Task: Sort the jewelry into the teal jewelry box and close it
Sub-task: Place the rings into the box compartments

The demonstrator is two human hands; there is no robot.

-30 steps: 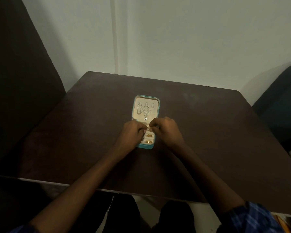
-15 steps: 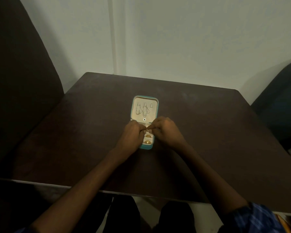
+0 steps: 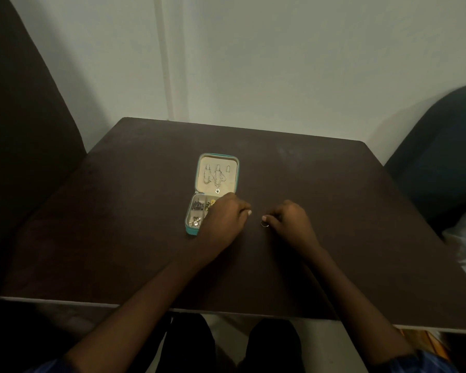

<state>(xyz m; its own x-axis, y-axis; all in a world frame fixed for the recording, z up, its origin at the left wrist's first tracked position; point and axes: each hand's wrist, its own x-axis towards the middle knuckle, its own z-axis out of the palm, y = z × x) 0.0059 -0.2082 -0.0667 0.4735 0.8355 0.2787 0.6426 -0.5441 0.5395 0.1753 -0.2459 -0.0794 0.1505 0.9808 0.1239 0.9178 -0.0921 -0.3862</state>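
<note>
**Ring right of box, in right hand**

Open box (image 3: 213,195) flat on table (image 3: 334,211), long axis running away from viewer, lid half farther, tray half nearer. Small ring (image 3: 264,224) pinched at thumb tip of right hand (image 3: 289,224), well right of tray. Left hand (image 3: 226,216) curled over tray's right edge, nearer to box; held contents, if any, too small to tell. Next move, by judgement: leftward carry of ring to a tray compartment. Lid not yet closed.

Right hand (image 3: 289,223) left the box (image 3: 199,184) (ring (image 3: 264,224) pinched) — moved right.
</note>
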